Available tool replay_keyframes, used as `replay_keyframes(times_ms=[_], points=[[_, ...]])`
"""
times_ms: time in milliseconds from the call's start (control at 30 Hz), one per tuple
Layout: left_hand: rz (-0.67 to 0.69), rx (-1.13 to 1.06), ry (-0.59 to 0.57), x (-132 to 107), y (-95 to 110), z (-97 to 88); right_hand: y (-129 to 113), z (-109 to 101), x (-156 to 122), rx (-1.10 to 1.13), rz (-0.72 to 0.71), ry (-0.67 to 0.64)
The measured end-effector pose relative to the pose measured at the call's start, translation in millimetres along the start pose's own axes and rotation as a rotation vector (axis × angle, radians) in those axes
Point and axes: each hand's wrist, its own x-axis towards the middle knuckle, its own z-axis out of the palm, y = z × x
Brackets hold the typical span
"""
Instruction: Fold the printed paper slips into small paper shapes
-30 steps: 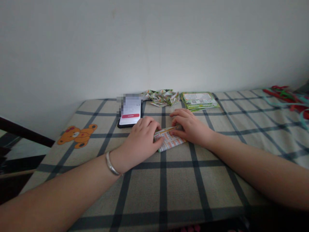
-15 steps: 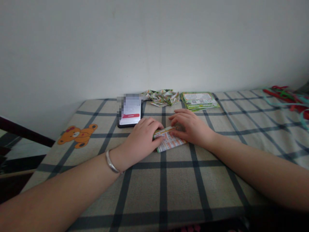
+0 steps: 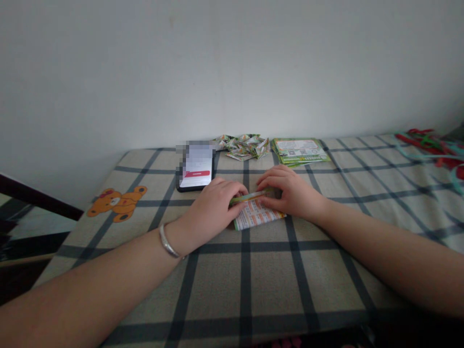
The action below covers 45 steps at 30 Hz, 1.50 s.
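A printed paper leaflet (image 3: 256, 215) lies on the checked cloth, its far edge turned up into a narrow fold. My left hand (image 3: 208, 208), with a silver bangle at the wrist, pinches the left end of that fold. My right hand (image 3: 290, 191) presses its fingertips on the fold's right part. Both hands are closed on the paper. The part of the leaflet under my fingers is hidden.
A phone (image 3: 195, 171) with a lit screen lies behind my left hand. Several folded paper pieces (image 3: 243, 145) and a stack of green leaflets (image 3: 299, 151) sit by the wall. Red and teal strips (image 3: 433, 147) lie far right. The cloth (image 3: 253, 270) has a bear print (image 3: 116, 203).
The fold along the leaflet's far edge has been pressed flatter and the leaflet has turned slightly. My right hand shifted a little right along the fold; my left hand barely moved.
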Motion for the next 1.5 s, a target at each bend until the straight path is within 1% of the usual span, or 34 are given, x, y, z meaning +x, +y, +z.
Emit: replay_keyframes(times_ms=[133,267,367,500,633,767,967,1133,1300,1500], points=[[-0.010,-0.069,0.063,-0.5,-3.5,3.4,-2.0,-2.3,-0.5,0.009,0.015,-0.026],[-0.022,-0.101,0.090,-0.7,-5.9,3.7,-4.3,-2.7,-1.7,0.025,0.054,-0.011],[-0.020,-0.117,0.113,-0.6,-5.3,1.7,-6.1,-2.7,-2.6,0.047,0.148,0.002],[-0.037,-0.164,0.138,-0.5,-3.8,-0.6,-7.4,-1.7,-3.9,0.134,0.276,0.014],[-0.078,-0.215,0.140,-1.2,-5.8,0.1,-6.7,0.3,-5.3,0.184,0.349,0.054],[-0.139,-0.271,0.146,-2.3,-12.3,4.3,-5.7,1.4,-4.9,0.189,0.398,0.085],[-0.207,-0.358,0.141,-2.8,-18.0,8.3,-3.9,3.0,-4.4,0.211,0.401,0.152],[-0.217,-0.428,0.161,-2.3,-18.5,9.0,-3.2,3.7,-6.2,0.215,0.401,0.205],[-0.182,-0.412,0.211,-2.2,-18.8,8.7,-4.2,2.5,-6.0,0.218,0.387,0.210],[-0.177,-0.382,0.214,-2.5,-16.9,6.4,-3.2,0.2,-7.3,0.194,0.354,0.157]])
